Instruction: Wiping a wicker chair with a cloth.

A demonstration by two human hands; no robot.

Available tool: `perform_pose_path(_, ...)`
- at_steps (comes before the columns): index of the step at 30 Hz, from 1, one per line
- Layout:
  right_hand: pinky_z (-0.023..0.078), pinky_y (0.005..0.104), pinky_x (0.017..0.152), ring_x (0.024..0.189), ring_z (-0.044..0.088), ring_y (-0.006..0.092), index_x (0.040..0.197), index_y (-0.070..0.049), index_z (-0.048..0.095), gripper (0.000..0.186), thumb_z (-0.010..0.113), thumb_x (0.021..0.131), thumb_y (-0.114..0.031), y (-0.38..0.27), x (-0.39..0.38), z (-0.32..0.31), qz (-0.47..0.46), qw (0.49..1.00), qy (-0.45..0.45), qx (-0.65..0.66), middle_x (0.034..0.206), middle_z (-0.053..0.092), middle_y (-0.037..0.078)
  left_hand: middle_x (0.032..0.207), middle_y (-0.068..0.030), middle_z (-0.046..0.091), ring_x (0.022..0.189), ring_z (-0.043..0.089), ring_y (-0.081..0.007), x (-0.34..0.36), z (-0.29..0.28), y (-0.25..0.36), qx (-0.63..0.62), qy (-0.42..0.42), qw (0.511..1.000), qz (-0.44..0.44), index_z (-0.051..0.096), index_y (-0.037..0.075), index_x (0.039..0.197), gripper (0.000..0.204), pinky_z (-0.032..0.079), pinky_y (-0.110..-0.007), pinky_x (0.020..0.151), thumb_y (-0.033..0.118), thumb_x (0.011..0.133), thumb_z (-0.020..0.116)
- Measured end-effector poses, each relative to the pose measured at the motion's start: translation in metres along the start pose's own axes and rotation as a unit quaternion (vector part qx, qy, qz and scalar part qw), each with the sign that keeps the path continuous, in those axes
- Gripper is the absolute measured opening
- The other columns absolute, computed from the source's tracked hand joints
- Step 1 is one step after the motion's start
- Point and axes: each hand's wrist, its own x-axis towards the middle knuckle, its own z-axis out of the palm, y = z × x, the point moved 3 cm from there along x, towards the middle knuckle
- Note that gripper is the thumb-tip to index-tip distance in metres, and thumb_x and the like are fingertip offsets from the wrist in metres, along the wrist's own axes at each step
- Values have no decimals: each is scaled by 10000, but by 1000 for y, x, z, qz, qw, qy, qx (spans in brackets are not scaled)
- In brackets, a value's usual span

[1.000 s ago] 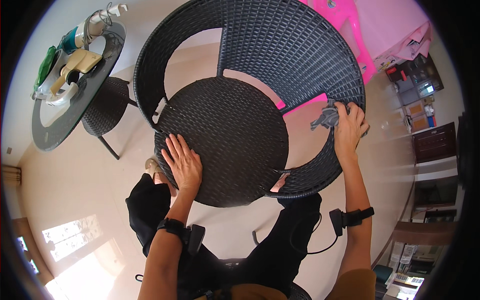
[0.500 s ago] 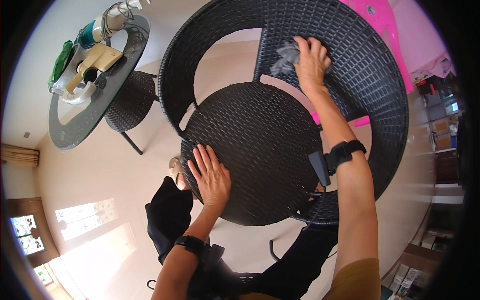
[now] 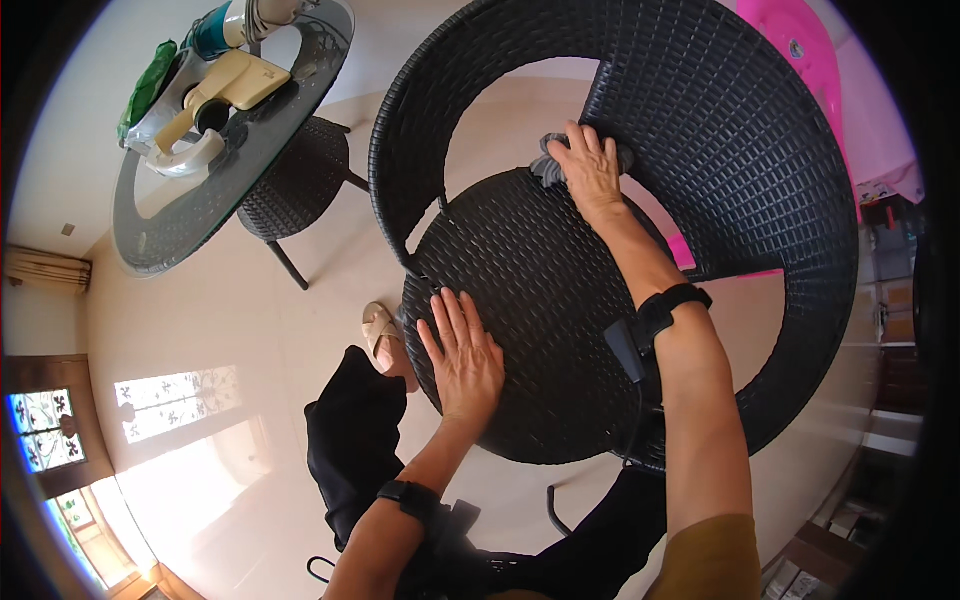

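Note:
A dark woven wicker chair with a round seat and a curved backrest stands in front of me. My left hand lies flat on the left part of the seat, fingers stretched out. At the far edge of the seat, near the lower end of the backrest's woven panel, my right hand is closed over a crumpled grey cloth. Part of the cloth is hidden under the fingers.
At the far left stands a glass-topped table bearing a cream handheld appliance, a white tape-like roll and a green packet. Beside it is a wicker stool. A pink plastic chair stands behind the backrest.
My right hand has brought the grey cloth from the backrest down to the far edge of the seat. My left hand still rests on the seat. The whole view has shifted somewhat.

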Motion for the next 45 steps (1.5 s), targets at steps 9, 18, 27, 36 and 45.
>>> perform_pose_path(9, 382, 404, 835, 1039, 483, 232, 1046, -265, 610, 412, 620, 720, -13, 66, 53, -98, 12, 978, 207, -26, 1068, 496, -7, 1498, -231, 210, 1421, 138, -341, 1, 7, -2, -34, -3, 999, -4, 304, -57, 1396, 620, 89, -516, 1136, 199, 864, 494)
perform_pose_path(18, 372, 432, 900, 1135, 462, 252, 1203, -284, 546, 641, 695, 653, 9, 170, -81, -163, 142, 965, 80, -204, 1196, 471, 23, 1507, -211, 204, 1422, 132, -330, 1, 7, -2, -3, 11, 1000, 0, 291, -37, 1413, 597, 89, -505, 1138, 222, 899, 451)
perform_pose_path(27, 332, 414, 859, 1125, 436, 213, 1197, -311, 513, 759, 811, 527, -114, 142, -153, -135, 268, 928, 77, -249, 1186, 464, 10, 1522, -193, 174, 1430, 112, -307, 1, 15, 1, -2, 25, 1000, 4, 255, -28, 1429, 584, 55, -496, 1144, 211, 916, 397)
perform_pose_path(36, 323, 454, 893, 1141, 421, 224, 1202, -231, 489, 650, 797, 630, -212, 82, -176, -63, 279, 948, -101, -113, 1190, 448, 20, 1517, -198, 186, 1428, 117, -313, 1, 12, 2, -3, 16, 1000, 0, 251, -30, 1429, 584, 63, -505, 1140, 206, 915, 395)
perform_pose_path(45, 453, 505, 836, 1150, 448, 265, 1216, -77, 476, 528, 692, 784, -291, 43, -131, -31, 477, 869, -129, 36, 1193, 452, 76, 1513, -202, 192, 1427, 118, -319, 2, 9, 0, -1, 6, 1000, -8, 259, -35, 1424, 580, 64, -511, 1136, 193, 909, 399)
